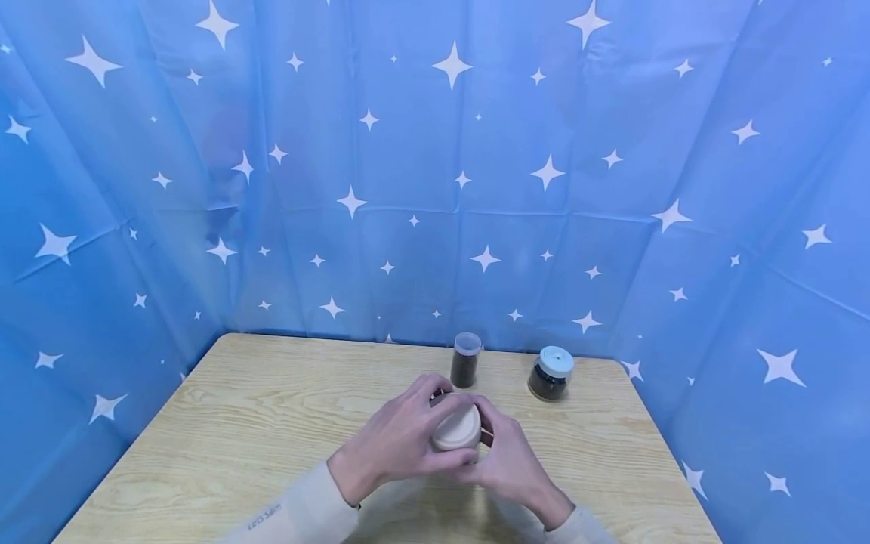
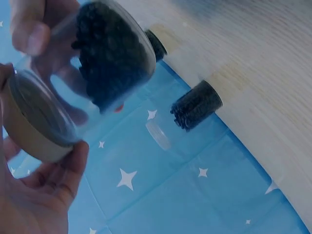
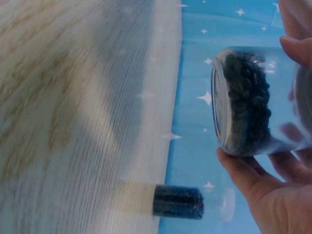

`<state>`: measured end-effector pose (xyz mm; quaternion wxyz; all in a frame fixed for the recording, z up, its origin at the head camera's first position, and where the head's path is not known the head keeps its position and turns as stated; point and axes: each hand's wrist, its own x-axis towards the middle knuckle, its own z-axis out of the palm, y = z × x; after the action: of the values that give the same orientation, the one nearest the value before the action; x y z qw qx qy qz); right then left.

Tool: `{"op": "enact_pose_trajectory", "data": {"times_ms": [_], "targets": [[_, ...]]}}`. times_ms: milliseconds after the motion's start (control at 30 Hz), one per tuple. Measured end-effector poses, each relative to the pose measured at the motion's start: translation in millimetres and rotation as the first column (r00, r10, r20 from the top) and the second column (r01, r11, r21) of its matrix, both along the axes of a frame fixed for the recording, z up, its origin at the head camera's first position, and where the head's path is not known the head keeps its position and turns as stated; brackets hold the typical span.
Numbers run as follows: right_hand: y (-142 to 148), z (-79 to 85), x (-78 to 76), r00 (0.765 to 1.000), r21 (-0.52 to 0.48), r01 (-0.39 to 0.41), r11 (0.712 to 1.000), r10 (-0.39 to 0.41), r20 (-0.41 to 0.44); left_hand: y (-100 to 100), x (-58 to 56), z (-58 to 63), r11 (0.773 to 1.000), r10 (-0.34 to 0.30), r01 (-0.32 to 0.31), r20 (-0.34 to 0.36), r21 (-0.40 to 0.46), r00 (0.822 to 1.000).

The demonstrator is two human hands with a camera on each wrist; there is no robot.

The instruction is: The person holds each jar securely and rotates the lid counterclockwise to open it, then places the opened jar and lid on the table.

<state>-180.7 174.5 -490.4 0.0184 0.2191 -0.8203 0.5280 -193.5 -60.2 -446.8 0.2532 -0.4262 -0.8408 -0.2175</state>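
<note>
Between both hands is a clear jar [image 3: 248, 102] with dark, bean-like pieces in its lower part and a beige lid [image 1: 458, 428] at its top. My left hand [image 1: 390, 442] grips the lid by its rim, fingers and thumb on opposite sides. Around the clear body of the jar curls my right hand [image 1: 513, 461], its thumb and fingers bent against the wall. In the left wrist view the lid is tilted along with the jar; whether it is fully seated cannot be told. The jar is held above the table, its body mostly hidden in the head view.
Behind the hands a narrow clear container [image 1: 465, 366] with dark contents and a translucent cap stands on the wooden table [image 1: 272, 408]. To its right is a squat jar [image 1: 551, 375] with a light blue lid. A blue star-patterned curtain [image 1: 408, 151] surrounds the table's back and sides.
</note>
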Motion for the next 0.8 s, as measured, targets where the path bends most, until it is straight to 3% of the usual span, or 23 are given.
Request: {"op": "enact_pose_trajectory", "data": {"times_ms": [233,800], "targets": [[-1.7,0.4,-0.1,0.999,0.004,0.031,1.0,-0.031,0.034,5.6,3.2,-0.8,0.997,0.083,-0.083,0.023,0.005,0.996],[-0.6,-1.7,-2.0,1.0,0.008,0.006,1.0,-0.006,-0.003,6.9,4.2,-1.8,0.995,0.098,-0.099,0.056,0.007,0.994]]}}
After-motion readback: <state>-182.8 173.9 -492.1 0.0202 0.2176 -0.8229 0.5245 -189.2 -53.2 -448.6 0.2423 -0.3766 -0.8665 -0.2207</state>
